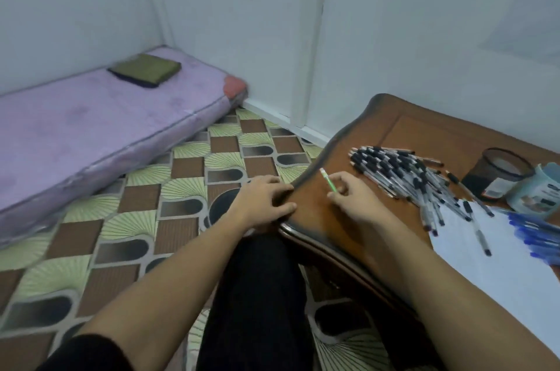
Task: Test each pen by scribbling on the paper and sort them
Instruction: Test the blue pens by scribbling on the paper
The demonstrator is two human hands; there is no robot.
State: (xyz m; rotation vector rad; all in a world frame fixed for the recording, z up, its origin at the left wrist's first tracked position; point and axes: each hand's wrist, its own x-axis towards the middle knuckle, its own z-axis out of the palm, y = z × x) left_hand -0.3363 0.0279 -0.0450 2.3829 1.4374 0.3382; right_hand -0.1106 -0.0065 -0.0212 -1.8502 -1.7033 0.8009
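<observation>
A person sits at the left edge of a brown wooden table [394, 134], dark trousers [257, 295] filling the lower middle of the view. The left hand [263, 201] lies palm down over the table's curved left edge, fingers spread and loose, gripping nothing. The right hand [351, 198] rests on the tabletop just inside that edge, its fingers pinched around a thin green pen [328, 179] whose white end points up and away toward the far left corner — it may be a pencil, the view being too soft to tell.

Just beyond the right hand, toward the middle of the table, lies a heap of black-capped pens [403, 173], fanned out and overlapping, the nearest ends spilling onto a white sheet of paper [491, 264] that covers the table's near right part. One black-capped pen [480, 232] lies alone on the paper. At the right edge a cluster of blue pens [536, 234] rests partly over the sheet. Behind them stand a dark mesh cup [497, 173] and, touching it, a pale blue cup [536, 192].

On the patterned floor [151, 188] to the left lies a lilac mattress [91, 134] against the wall, an olive folded cloth [145, 70] on its far end.
</observation>
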